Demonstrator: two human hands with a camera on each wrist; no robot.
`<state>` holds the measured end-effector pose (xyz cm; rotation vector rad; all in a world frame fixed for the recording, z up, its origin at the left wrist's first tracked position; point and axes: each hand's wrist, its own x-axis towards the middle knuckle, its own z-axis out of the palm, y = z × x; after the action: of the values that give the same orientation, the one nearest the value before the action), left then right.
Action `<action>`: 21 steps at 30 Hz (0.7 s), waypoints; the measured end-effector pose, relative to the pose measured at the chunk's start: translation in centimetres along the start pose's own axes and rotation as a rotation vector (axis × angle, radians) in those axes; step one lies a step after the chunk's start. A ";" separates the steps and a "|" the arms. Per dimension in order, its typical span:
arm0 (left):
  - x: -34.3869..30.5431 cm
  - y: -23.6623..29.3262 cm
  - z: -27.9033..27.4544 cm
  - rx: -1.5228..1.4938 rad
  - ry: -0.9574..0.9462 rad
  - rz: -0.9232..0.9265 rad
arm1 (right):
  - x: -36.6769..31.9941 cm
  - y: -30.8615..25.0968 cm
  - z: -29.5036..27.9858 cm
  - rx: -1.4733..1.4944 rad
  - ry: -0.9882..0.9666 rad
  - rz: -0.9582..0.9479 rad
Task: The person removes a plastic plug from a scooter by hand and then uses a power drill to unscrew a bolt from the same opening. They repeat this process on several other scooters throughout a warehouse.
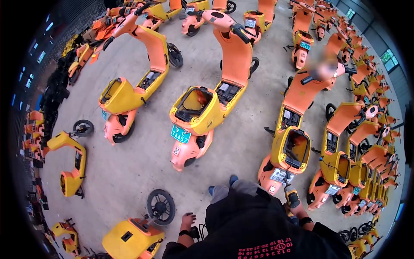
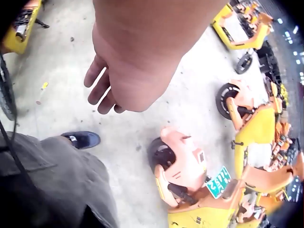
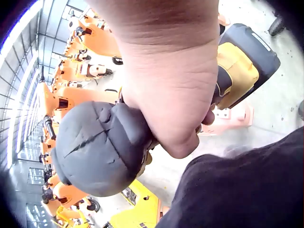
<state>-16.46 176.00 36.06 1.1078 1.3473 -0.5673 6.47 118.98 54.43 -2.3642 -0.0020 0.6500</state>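
Observation:
My right hand (image 1: 298, 210) grips a yellow and black cordless drill (image 1: 292, 196). Its bit end points at the white licence plate (image 1: 278, 175) on the rear of an orange and yellow scooter (image 1: 280, 157), overlapping the plate in the head view. Up close in the right wrist view, the drill's scuffed dark grey rear housing (image 3: 95, 149) and its battery (image 3: 251, 64) show on either side of the hand, which hides the handle. My left hand (image 1: 188, 221) hangs at my side with loose fingers and nothing in it; the left wrist view shows its fingers (image 2: 100, 88) over the floor.
Another scooter (image 1: 194, 110) with a green plate stands ahead to the left. Rows of scooters (image 1: 340, 166) fill the right side. Near my left hand are a loose-looking wheel (image 1: 161, 207) and a yellow scooter body (image 1: 125, 241). Grey concrete floor (image 1: 142, 168) lies between them.

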 end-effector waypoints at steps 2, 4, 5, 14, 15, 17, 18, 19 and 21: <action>0.6 3.1 -1.5 0.005 0.033 0.174 | 1.6 0.5 1.3 0.087 -0.092 0.201; 0.5 6.9 -3.1 0.145 0.048 0.351 | 3.2 -0.1 2.9 -0.075 0.033 0.145; 0.7 7.9 -4.0 0.273 0.058 0.576 | 4.5 0.0 3.8 -0.052 0.053 0.058; -8.8 12.3 -6.3 0.079 0.189 0.181 | 18.0 -2.0 8.3 0.018 -0.307 0.044; -8.9 10.9 -6.7 0.032 0.205 0.138 | 19.4 -2.7 8.7 0.161 -0.280 0.131; -7.5 8.2 -7.5 -0.079 0.196 0.071 | 22.1 -10.1 7.2 0.151 -0.210 0.028; -6.4 6.6 -8.3 -0.116 0.212 0.073 | 23.5 -10.6 7.8 0.102 -0.144 -0.036; -5.5 5.1 -9.2 -0.199 0.114 -0.024 | 24.7 -11.5 8.1 0.060 -0.123 -0.141; -5.0 5.0 -10.4 -0.153 0.015 -0.155 | 26.9 -13.6 8.6 -0.019 -0.075 -0.287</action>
<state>-18.10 185.80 43.70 0.8906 1.4726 -0.5591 28.37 139.32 45.02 -2.2959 -0.3753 0.5987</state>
